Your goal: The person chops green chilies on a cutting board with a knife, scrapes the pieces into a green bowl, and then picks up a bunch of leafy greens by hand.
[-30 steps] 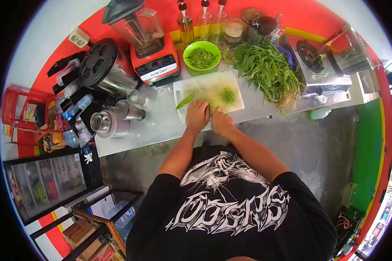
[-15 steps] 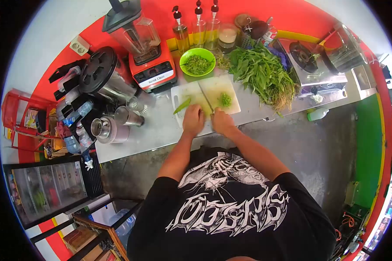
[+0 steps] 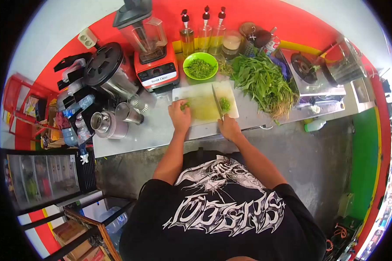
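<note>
My right hand [image 3: 229,127] grips the handle of a kitchen knife [image 3: 216,96], its blade lying across the right part of a white cutting board [image 3: 200,92]. Just right of the blade sits a small heap of chopped greens [image 3: 224,105]. At the board's left edge my left hand [image 3: 179,115] has its fingers closed over a green chili pepper [image 3: 185,105], which is mostly hidden under them. A lime-green bowl [image 3: 199,78] behind the board holds more chopped greens [image 3: 199,68].
A large bunch of leafy greens [image 3: 263,80] with roots lies right of the board, beside a gas stove [image 3: 315,85]. Behind stand pump bottles [image 3: 204,38] and a red blender [image 3: 157,69]. Metal cups [image 3: 128,114] and a lidded steel container [image 3: 111,71] stand at the left.
My left hand has moved left, away from the knife, and closed over the green chili pepper. My right hand and the knife have shifted slightly right. The view has shifted a little.
</note>
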{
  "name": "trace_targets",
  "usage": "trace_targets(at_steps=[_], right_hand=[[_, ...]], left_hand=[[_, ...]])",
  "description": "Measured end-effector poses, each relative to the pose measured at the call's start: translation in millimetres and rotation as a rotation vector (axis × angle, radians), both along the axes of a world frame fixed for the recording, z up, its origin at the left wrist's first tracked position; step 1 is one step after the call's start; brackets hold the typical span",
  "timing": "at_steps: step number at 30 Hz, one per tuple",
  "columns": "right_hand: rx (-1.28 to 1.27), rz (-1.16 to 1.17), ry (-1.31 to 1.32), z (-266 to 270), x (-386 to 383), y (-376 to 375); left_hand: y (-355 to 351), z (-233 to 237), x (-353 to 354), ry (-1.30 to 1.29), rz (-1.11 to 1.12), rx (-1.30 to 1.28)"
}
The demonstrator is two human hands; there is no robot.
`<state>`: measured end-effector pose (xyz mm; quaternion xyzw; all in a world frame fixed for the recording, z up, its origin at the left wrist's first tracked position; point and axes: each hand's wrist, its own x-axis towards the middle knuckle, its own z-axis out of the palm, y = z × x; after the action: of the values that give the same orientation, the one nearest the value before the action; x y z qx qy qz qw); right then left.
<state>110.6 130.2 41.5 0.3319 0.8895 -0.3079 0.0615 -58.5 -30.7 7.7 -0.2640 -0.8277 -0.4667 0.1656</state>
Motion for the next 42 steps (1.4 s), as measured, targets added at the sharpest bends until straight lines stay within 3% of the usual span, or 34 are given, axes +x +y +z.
trace_targets(at_steps=[4,6,7,11,14,15,17,19,25,35,42], right_hand=[[-0.03,0.118,0.025,3.5,6.7,-2.7],[0.002,-0.073,0.036,-1.0,8.1,-4.7],[0.003,-0.062,0.037,-3.7,9.5,-1.3],[0.028,-0.053,0.196,0.0,18.2,11.0],[-0.006,-0.047,0.143,3.8,22.6,14.0],[0.009,-0.039,0.134,1.2,25.7,13.8],[0.028,-0.026,0.127,-3.2,29.9,15.4],[0.002,-0.128,0.13,-3.9,33.3,17.4],[-0.047,-0.117,0.162,5.9,48.9,22.8],[-0.085,0.009,0.287,8.6,46.4,13.9],[-0.129,0.068,0.227,10.8,32.0,5.5]], left_hand=[[-11.0,-6.4,2.4,-0.048,0.22,-0.174],[-17.1,-10.7,8.2,-0.081,0.169,-0.271],[-18.8,-11.4,8.3,-0.081,0.18,-0.27],[-15.0,-4.1,14.6,-0.083,0.039,-0.255],[-5.3,6.1,20.6,-0.162,-0.279,-0.138],[-1.2,8.1,23.4,-0.161,-0.275,-0.135],[7.9,12.6,30.1,-0.344,-0.494,-0.001],[16.1,28.1,37.8,-0.305,-0.481,0.006],[34.6,42.6,42.0,-0.39,-0.563,0.152],[7.9,5.7,35.2,-0.375,-0.328,0.04],[-9.6,-3.6,27.4,-0.151,-0.262,-0.189]])
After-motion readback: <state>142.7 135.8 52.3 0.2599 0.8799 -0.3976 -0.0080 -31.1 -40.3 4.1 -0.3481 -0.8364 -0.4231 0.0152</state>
